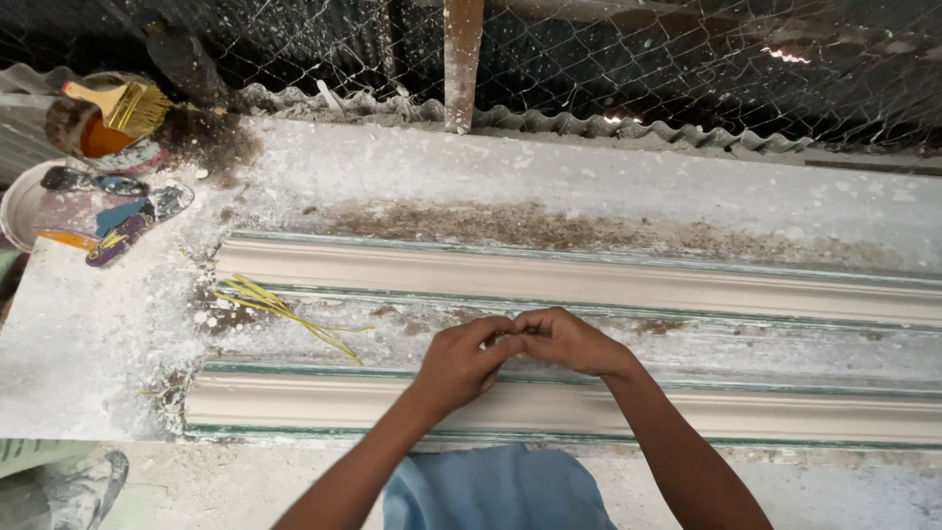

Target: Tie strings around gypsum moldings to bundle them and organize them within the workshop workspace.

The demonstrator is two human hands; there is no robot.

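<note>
Plaster-dusted bench (118,334); left hand (461,361) and right hand (564,341) pinch something hidden.

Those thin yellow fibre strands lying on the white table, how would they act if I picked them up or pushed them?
The yellow strands look thin and already curve and splay loosely, so they would probably droop and bend rather than stay stiff. They seem very light, likely to scatter or slide on the dusty white table if pushed. Being separate strands, they may slip apart unless pinched together.
</note>
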